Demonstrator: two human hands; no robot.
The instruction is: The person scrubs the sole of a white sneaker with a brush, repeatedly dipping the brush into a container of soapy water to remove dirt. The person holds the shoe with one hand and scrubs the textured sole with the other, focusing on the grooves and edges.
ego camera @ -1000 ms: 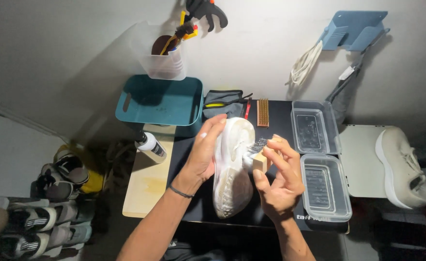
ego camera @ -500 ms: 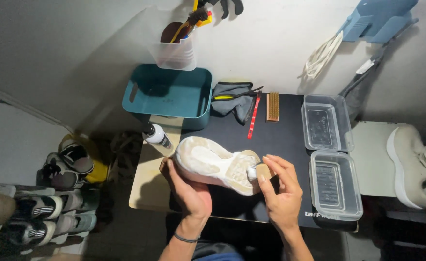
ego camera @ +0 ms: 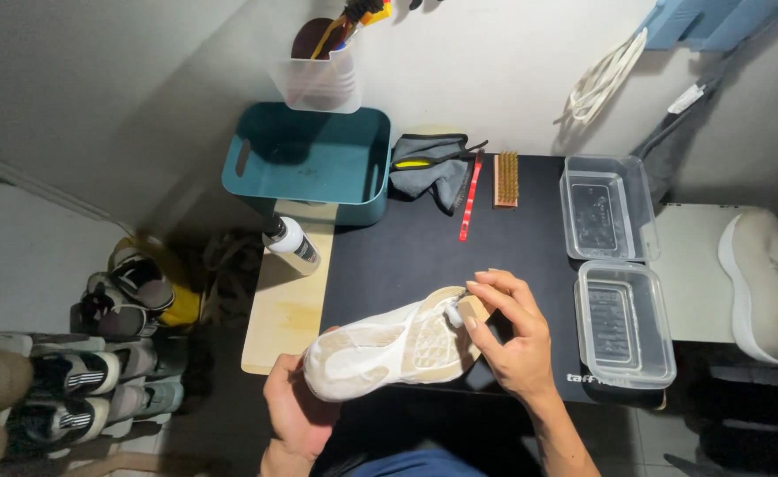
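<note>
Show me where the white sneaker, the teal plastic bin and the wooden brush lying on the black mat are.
White sneaker (ego camera: 389,349), head view, middle of its upturned sole.
Teal plastic bin (ego camera: 246,159), head view, left wall by the handle slot.
Wooden brush (ego camera: 506,179), head view, its bristle face.

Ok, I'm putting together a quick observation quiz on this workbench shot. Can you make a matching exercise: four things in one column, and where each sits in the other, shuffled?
Things:
1. white shoe
2. wooden brush
3. teal bin
4. spray bottle

Places:
A. lying on the pale wooden board
B. at the far left of the bench, against the wall
C. sole up, held between the left hand and right hand
D. bristles up on the black mat, right of the red strip

Pairs: 1-C, 2-D, 3-B, 4-A
</note>
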